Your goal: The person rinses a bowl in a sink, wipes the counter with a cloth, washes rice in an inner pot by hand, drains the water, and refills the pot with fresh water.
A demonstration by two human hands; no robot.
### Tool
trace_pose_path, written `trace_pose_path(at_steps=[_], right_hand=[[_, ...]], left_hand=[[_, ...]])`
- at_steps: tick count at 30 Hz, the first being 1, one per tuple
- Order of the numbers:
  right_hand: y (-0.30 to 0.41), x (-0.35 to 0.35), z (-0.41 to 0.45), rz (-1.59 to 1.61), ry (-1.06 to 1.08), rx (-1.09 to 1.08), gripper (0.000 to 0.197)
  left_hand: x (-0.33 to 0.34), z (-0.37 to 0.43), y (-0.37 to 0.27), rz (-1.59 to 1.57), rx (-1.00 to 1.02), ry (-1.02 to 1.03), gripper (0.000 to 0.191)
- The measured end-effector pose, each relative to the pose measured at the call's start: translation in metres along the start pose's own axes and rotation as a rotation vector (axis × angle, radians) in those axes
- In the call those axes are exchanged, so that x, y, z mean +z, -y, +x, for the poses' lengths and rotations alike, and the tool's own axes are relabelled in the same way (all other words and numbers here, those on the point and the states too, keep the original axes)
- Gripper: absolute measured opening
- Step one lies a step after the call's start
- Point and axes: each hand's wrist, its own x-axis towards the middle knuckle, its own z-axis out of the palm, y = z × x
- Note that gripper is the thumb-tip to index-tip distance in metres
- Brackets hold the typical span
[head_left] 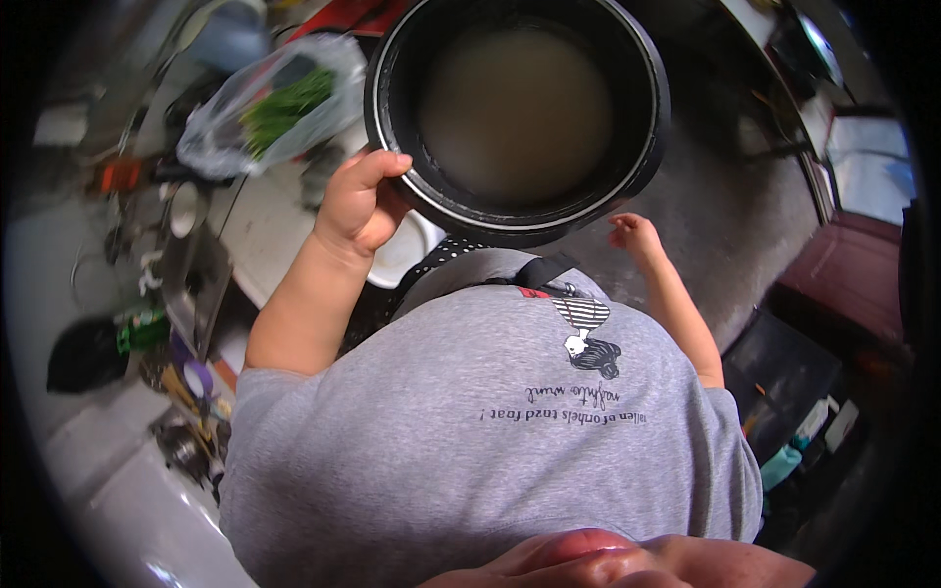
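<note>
A dark round cooking pot [514, 117] with a pale metal-coloured rim is held up in front of me, at the top centre of the view. Cloudy liquid covers its bottom; what lies under the liquid cannot be made out. My left hand [364, 198] grips the pot's near left edge, thumb over the rim and fingers beneath. Below the pot's right side is my right hand [634, 234], its fingers curled; whether they touch the pot's underside is hard to tell.
A clear plastic bag [279, 110] with green vegetables lies on the left. A white bowl [401, 253] is partly hidden behind my left wrist. Further left is a cluttered worktop with a green bottle [143, 331] and a roll of purple tape [192, 371]. A dark box-like object [779, 375] stands at right.
</note>
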Motion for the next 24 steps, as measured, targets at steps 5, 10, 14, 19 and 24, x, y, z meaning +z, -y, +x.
trace_pose_path(at_steps=[5,10,14,19,24], right_hand=[[-0.096,-0.090,-0.010,-0.303,-0.248,-0.177,0.030],[-0.108,-0.124,-0.062,-0.391,-0.251,0.320,0.032],[-0.149,-0.129,-0.070,-0.390,-0.300,0.446,0.042],[-0.116,-0.155,-0.027,-0.178,-0.285,0.521,0.037],[-0.082,-0.234,0.050,-0.153,-0.209,0.444,0.033]], left_hand=[[0.069,0.125,0.008,0.056,-0.102,0.193,0.031],[0.115,0.241,0.014,0.085,-0.176,0.243,0.028],[0.159,0.314,0.009,0.189,-0.289,0.325,0.012],[0.210,0.401,0.022,0.249,-0.367,0.172,0.008],[0.246,0.468,0.032,0.211,-0.338,0.155,0.014]])
